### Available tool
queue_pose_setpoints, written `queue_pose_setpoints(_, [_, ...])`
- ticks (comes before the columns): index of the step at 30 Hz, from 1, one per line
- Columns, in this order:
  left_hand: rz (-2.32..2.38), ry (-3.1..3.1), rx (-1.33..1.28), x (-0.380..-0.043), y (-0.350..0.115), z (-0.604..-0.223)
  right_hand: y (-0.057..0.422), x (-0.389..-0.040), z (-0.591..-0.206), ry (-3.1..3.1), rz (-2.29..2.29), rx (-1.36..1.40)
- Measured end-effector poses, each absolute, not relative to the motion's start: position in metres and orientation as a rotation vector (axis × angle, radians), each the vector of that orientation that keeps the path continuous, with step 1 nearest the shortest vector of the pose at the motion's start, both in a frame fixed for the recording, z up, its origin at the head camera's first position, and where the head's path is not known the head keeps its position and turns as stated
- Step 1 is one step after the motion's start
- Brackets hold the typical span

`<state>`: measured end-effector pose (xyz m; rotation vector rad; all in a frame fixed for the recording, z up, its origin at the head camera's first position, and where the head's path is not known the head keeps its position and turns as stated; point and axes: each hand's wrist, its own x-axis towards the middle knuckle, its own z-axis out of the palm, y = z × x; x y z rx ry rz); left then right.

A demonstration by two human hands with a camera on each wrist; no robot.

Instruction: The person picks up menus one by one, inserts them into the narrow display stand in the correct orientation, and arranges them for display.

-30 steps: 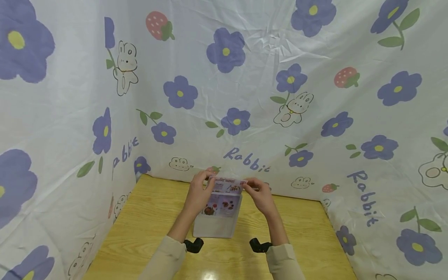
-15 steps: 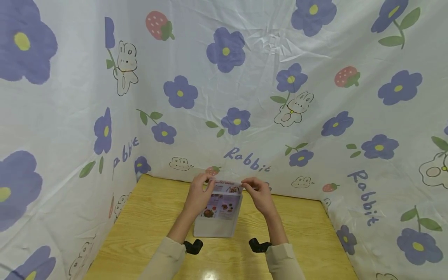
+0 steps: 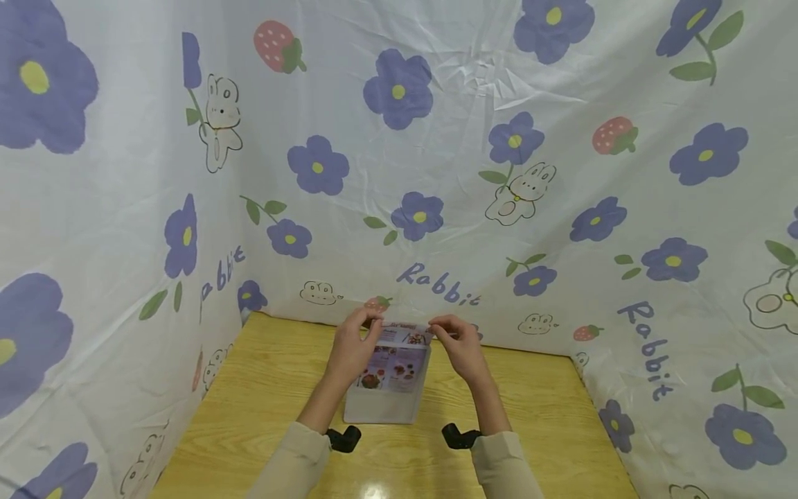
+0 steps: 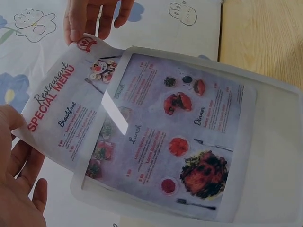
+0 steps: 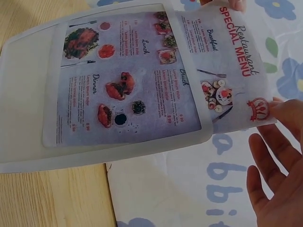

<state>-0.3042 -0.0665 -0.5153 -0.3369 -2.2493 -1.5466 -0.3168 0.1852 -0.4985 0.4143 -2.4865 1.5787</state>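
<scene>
A printed restaurant menu sheet (image 3: 402, 335) sits partly inside a clear, white-edged plastic sleeve (image 3: 380, 405). Its title end sticks out of the far end of the sleeve, bowed slightly in the left wrist view (image 4: 71, 104). My left hand (image 3: 354, 350) pinches one top corner of the sheet between thumb and fingers. At the opposite top corner, by the red logo, my right hand (image 5: 279, 165) pinches the paper. Most of the menu shows through the clear front, and the near part of the sleeve has no print behind it. Neither hand grips the sleeve.
The sleeve is over a wood-grain table (image 3: 262, 416). White cloth (image 3: 461, 235) with purple flowers and rabbits surrounds the table at the back and sides. A black wrist camera mount (image 3: 344, 438) is strapped at each wrist.
The menu has slid slightly farther into the sleeve, toward me, so less of it sticks out. Both hands have kept their pinch on its corners; the sleeve has hardly moved.
</scene>
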Motion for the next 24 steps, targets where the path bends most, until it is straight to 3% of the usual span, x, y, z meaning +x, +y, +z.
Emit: queue_pose_setpoints(24, [-1.42, -2.31, -0.317, -0.305, -0.075, -0.534, 0.177, -0.316, -0.516, -2.501, 1.541, 0.401])
